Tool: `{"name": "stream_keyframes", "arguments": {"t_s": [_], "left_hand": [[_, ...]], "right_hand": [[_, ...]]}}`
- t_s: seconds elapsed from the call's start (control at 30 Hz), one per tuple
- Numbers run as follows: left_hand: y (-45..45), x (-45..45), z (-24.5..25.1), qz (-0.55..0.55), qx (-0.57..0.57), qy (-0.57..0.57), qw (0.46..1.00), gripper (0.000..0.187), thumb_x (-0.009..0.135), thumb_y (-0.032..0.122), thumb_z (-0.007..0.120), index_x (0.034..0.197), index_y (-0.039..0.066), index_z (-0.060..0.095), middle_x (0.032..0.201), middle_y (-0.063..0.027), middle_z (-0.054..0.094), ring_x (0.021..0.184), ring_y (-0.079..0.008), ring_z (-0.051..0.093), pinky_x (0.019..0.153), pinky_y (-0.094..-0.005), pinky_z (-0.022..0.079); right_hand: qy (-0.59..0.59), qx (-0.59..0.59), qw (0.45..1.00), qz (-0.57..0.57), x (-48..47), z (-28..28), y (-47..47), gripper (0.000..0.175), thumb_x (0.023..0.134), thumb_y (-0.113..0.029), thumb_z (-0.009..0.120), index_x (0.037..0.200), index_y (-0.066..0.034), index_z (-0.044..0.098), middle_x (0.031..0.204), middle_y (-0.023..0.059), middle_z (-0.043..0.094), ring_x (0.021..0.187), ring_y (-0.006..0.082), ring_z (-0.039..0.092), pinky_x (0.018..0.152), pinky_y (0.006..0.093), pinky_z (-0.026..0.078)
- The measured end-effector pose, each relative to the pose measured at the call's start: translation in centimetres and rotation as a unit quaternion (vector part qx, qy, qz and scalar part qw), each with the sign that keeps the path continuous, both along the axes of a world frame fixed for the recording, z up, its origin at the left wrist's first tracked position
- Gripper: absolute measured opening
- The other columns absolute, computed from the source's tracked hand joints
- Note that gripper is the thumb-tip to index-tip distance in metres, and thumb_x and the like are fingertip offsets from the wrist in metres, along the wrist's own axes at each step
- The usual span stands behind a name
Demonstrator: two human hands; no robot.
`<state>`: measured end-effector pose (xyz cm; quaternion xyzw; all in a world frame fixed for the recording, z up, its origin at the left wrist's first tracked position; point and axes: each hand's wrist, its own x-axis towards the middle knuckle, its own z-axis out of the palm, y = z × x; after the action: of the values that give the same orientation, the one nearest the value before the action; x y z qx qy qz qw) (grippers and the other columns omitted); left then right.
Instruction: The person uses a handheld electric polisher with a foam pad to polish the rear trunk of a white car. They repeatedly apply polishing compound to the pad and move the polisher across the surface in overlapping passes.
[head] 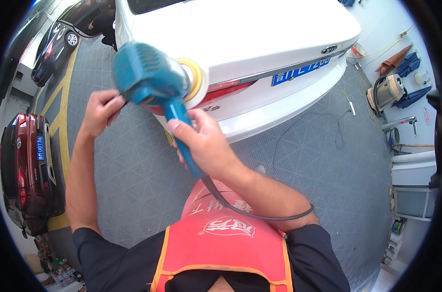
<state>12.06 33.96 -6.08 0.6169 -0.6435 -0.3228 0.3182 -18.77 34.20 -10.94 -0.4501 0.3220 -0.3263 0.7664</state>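
Observation:
A teal electric car polisher (pixel 148 76) is raised in front of me, tilted, its yellow and white foam pad (pixel 197 82) facing right over the rear corner of a white car (pixel 250 40). Whether the pad touches the paint, I cannot tell. My right hand (pixel 202 140) is wrapped around the polisher's handle. Its dark cord (pixel 235 210) runs from the handle end across my red apron (pixel 224 244) and over my right forearm. At the left of the tool, my left hand (pixel 104 109) pinches a small dark part by the polisher's body; what part it is, I cannot make out.
A thin cable (pixel 275 142) lies on the grey tiled floor (pixel 308 175), with a white power strip (pixel 352 108) nearby. A vacuum cleaner (pixel 385 95) stands by the right wall. A dark red car (pixel 29 164) and a black car (pixel 53 51) are at left. A person (pixel 105 22) is beside the white car.

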Motion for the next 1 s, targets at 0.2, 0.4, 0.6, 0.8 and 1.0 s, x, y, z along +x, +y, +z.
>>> {"name": "stream_keyframes", "arguments": {"t_s": [0.2, 0.4, 0.6, 0.8, 1.0], "left_hand": [[5.6, 2.9, -11.4, 0.08, 0.01, 0.036, 0.996, 0.025, 0.089, 0.017, 0.068, 0.112, 0.007, 0.071, 0.08, -0.0009, 0.066, 0.052, -0.0059, 0.054, 0.043, -0.0241, 0.04], [10.9, -6.6, -24.1, 0.081, -0.047, 0.043, 0.995, 0.063, 0.092, 0.026, 0.079, 0.148, 0.005, 0.056, 0.146, -0.0126, 0.061, 0.129, -0.0258, 0.06, 0.109, -0.0446, 0.048], [9.0, -30.1, -23.9, 0.163, -0.065, 0.174, 0.969, 0.035, 0.091, 0.023, 0.079, 0.116, 0.001, 0.07, 0.105, -0.0059, 0.074, 0.09, -0.0154, 0.068, 0.079, -0.0337, 0.057], [1.2, -41.3, -17.4, 0.103, -0.042, 0.0, 0.994, 0.017, 0.079, 0.014, 0.083, 0.086, 0.002, 0.073, 0.072, -0.01, 0.069, 0.068, -0.0174, 0.068, 0.063, -0.0311, 0.052], [-3.3, -48.9, -14.9, -0.067, -0.097, -0.131, 0.984, 0.02, 0.073, 0.019, 0.086, 0.084, 0.007, 0.075, 0.072, -0.0148, 0.069, 0.067, -0.0352, 0.071, 0.06, -0.0412, 0.055]], "right_hand": [[0.12, -0.229, 0.966, 0.032, -2.5, -4.0, -1.7, 0.059, 0.095, -0.043, 0.076, 0.125, 0.0052, 0.06, 0.099, 0.0163, 0.069, 0.09, 0.0231, 0.068, 0.082, 0.0378, 0.056], [-0.026, -0.259, 0.959, 0.112, -14.4, -15.0, -7.2, 0.05, 0.101, -0.037, 0.069, 0.131, 0.0026, 0.063, 0.111, 0.0171, 0.074, 0.104, 0.0291, 0.071, 0.091, 0.0417, 0.055], [0.578, -0.15, 0.778, 0.198, -39.5, -26.2, -0.7, 0.038, 0.094, -0.038, 0.069, 0.097, -0.0006, 0.075, 0.09, 0.0153, 0.076, 0.08, 0.0261, 0.073, 0.073, 0.0462, 0.056], [0.491, -0.293, 0.78, -0.255, -52.5, -15.8, 3.9, 0.041, 0.087, -0.025, 0.081, 0.118, -0.0012, 0.07, 0.112, 0.0191, 0.072, 0.095, 0.0344, 0.072, 0.081, 0.0414, 0.058], [0.349, -0.237, 0.905, -0.059, -46.5, -14.9, -4.2, 0.048, 0.098, -0.027, 0.07, 0.135, 0.0003, 0.057, 0.123, 0.0204, 0.068, 0.116, 0.0398, 0.066, 0.098, 0.0495, 0.053]]}}
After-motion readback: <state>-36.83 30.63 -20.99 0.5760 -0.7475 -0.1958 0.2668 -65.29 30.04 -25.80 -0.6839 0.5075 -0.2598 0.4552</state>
